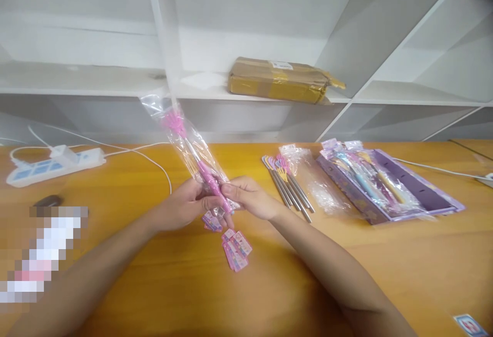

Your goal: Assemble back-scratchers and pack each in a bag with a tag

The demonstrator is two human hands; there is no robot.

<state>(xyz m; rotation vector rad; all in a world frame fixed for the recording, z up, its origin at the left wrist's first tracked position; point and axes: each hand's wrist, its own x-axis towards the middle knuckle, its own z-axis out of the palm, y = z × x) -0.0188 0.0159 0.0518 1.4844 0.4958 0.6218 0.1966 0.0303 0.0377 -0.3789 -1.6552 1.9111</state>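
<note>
A pink back scratcher [208, 175] with a hand-shaped head and a metal shaft lies inside a clear plastic bag [154, 103], slanting up to the left above the table. My left hand [183, 204] is closed around the handle end from the left. From the right, my right hand [250, 197] pinches the same end through or at the bag; its exact grip on bag and handle is partly hidden. Just below my hands, several small pink printed cards [235, 250] lie on the wooden table [185, 285], with another pink card [211, 221] partly behind my fingers.
Several metal scratcher rods [290, 185] with coloured heads lie right of my hands, beside clear bags [318, 183]. A purple box [431, 203] holds bagged scratchers [370, 178]. A power strip [57, 165] sits left with cables. On the shelf behind rests a taped cardboard box [277, 80].
</note>
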